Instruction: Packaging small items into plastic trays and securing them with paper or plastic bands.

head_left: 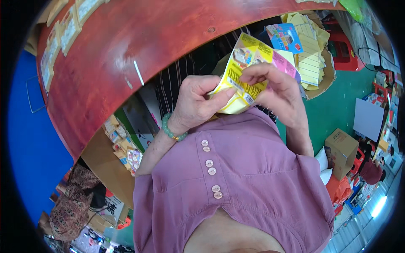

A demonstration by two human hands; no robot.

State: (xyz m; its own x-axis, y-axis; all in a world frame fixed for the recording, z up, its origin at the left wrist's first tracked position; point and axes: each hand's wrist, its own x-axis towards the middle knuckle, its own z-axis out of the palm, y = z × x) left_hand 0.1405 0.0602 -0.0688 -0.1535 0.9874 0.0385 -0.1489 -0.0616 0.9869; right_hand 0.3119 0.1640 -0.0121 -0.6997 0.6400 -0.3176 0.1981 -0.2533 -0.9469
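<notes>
A yellow printed sticker sheet (pixel 253 50), with small pictures, barcodes and a pink section, is held up in front of my chest. My left hand (pixel 196 99) pinches its near left edge between thumb and fingers; a green bead bracelet circles that wrist. The sheet's lower edge curls, showing a paler strip. Over the right part of the sheet is my right hand (pixel 280 90), its fingers curved and its thumb apart from them. Nothing shows between those fingertips. Whether they touch the sheet is hard to make out.
A red table (pixel 168 29) curves ahead, bearing a white stick (pixel 138 72) and wooden trays (pixel 69 31) at far left. Yellow cards (pixel 310 50) and a blue printed card (pixel 284 38) fill a carton at right. Another carton (pixel 103 158) stands at left, near a person in patterned clothing (pixel 69 211).
</notes>
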